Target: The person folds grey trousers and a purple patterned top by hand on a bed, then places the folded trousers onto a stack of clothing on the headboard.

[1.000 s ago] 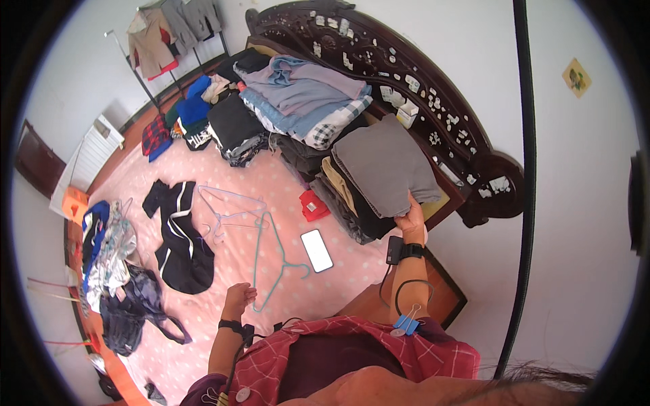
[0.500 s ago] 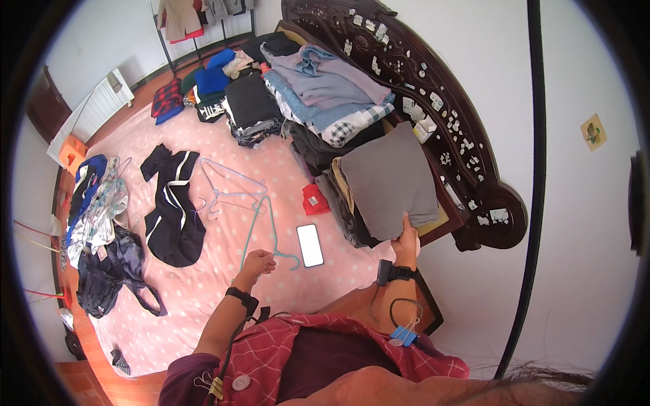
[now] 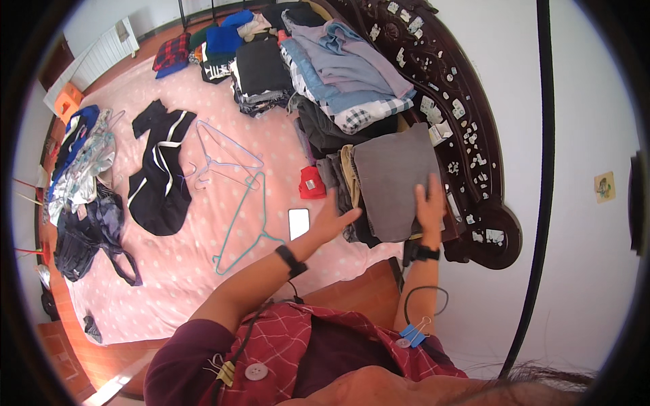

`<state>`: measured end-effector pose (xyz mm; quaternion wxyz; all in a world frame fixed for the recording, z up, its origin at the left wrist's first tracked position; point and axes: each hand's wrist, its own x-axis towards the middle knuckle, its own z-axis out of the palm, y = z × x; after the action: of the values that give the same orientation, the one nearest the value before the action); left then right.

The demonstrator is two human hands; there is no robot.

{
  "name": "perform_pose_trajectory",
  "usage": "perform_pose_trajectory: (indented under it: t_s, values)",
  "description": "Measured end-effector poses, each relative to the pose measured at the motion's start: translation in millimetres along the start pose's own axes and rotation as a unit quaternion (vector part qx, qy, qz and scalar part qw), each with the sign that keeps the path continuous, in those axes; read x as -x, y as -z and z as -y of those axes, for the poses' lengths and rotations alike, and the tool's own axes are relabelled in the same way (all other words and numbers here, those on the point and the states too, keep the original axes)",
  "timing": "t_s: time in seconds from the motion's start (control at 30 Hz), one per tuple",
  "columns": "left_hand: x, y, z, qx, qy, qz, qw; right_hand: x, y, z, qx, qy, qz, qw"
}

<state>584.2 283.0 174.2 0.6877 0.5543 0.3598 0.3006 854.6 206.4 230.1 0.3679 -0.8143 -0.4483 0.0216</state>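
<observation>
A pile of folded trousers, grey on top, lies at the bed's right edge beside the headboard. My right hand rests against the right front part of the grey fabric, fingers stretched out. At the pile's left side is my left hand, thumb and fingers spread, holding nothing; whether it touches the cloth I cannot tell. Just left of the pile sits a small red folded cloth. A phone with a bright white screen lies partly behind my left forearm. Near it are a green hanger and pale purple hangers.
Folded denim and checked clothes are heaped behind the trousers, with a dark stack to their left. A black garment with white stripes lies mid-bed. Loose clothes cover the left edge. The carved dark headboard stands at right.
My left hand has moved right, from beside the green hanger to the trouser pile. My right hand has shifted from the pile's front edge up onto its right side. The view has tilted downward.
</observation>
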Motion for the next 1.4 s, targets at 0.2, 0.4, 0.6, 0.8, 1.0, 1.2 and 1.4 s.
perform_pose_trajectory:
  t_s: [0.2,0.4,0.6,0.8,1.0,1.2,1.4]
  values:
    - [-60,-66,-24,-0.088,-0.022,-0.152,0.984,-32,-53,36,0.075,-0.005,0.073,0.994]
    - [-110,-62,6,-0.090,0.023,-0.258,0.962,-72,-102,45,0.169,-0.004,0.098,0.981]
    - [-141,-60,37,-0.149,-0.007,-0.275,0.950,-90,-141,3,0.121,0.030,0.079,0.989]
    - [-137,-38,28,-0.099,-0.006,-0.193,0.976,-90,-125,8,0.125,0.070,0.064,0.988]
    - [-108,23,-22,-0.255,-0.035,-0.014,0.966,-98,-66,-11,-0.012,0.090,0.149,0.985]
    - [-136,19,-69,-0.386,-0.282,-0.080,0.875,-91,-16,-25,0.122,0.059,0.075,0.988]
    - [-170,-14,-29,-0.556,-0.248,-0.069,0.791,-54,-63,-47,0.209,-0.063,0.035,0.975]
